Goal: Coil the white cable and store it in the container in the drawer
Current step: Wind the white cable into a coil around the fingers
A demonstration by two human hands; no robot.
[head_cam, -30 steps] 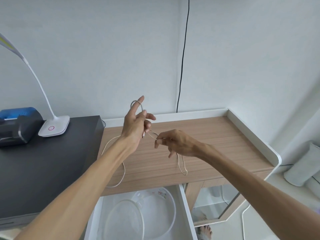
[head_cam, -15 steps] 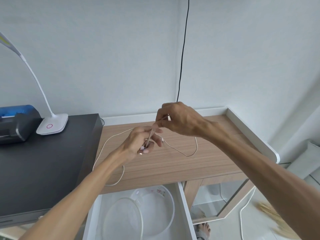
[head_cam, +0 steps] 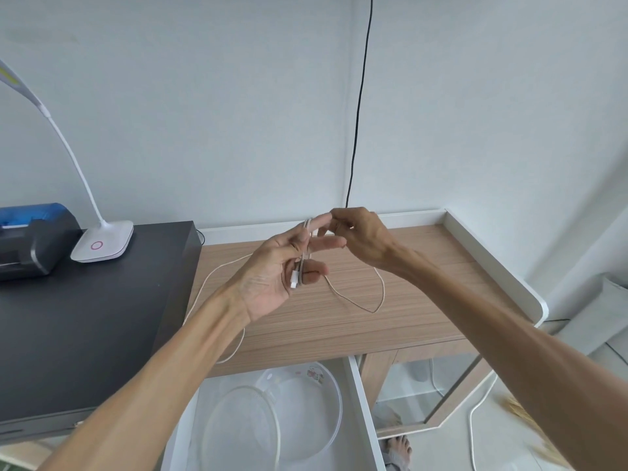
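Over the wooden countertop (head_cam: pixel 424 266), my left hand (head_cam: pixel 282 270) is raised palm up. The white cable (head_cam: pixel 368 305) is looped around its fingers, and the white plug lies against its lower fingers. My right hand (head_cam: pixel 360 236) pinches the cable at my left fingertips. One slack loop hangs onto the counter below my right hand. Another stretch curves left across the counter and passes behind my left forearm. Below the counter edge the white drawer (head_cam: pixel 365 419) stands open. It holds a round clear container (head_cam: pixel 316 413) and a clear lid leaning in front of it.
A black cabinet (head_cam: pixel 85 317) stands left of the counter with a white desk lamp (head_cam: pixel 102 244) and a blue-black device (head_cam: pixel 32 237) on top. A black wire (head_cam: pixel 356 113) runs down the wall. A glass cabinet door (head_cam: pixel 431 396) stands open at the lower right.
My left hand turned palm up and rose with the cable looped around its fingers. My right hand brought the cable to my left fingertips, and the loop on the counter shifted.
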